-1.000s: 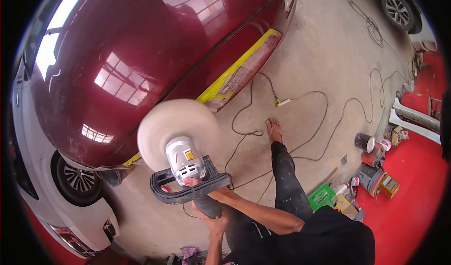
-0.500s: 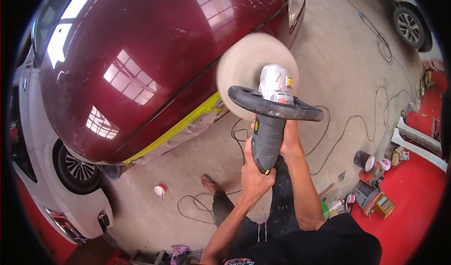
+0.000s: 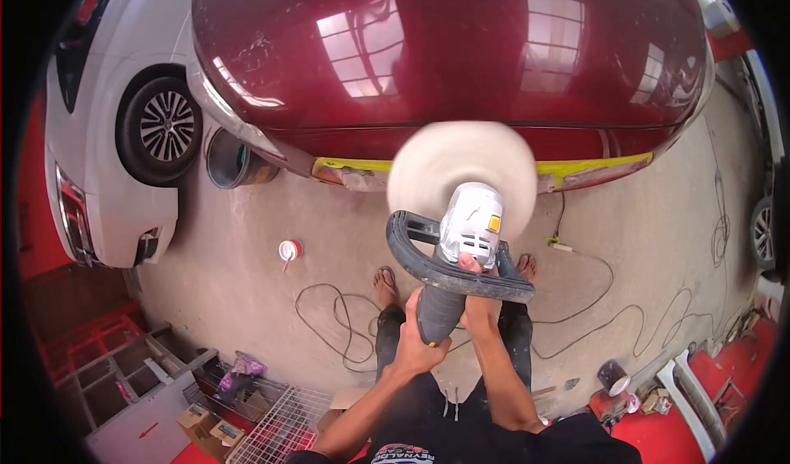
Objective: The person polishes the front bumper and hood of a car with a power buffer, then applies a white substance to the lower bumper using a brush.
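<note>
Fingers [image 3: 471,263] half-hidden behind polisher [image 3: 461,242], pad [image 3: 461,172] blurred

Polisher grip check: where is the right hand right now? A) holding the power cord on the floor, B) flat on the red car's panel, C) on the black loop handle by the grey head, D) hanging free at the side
C. The right hand grips the black loop handle just behind the polisher head, while the left hand wraps the rear body; the blurred pad faces the red car.
</note>
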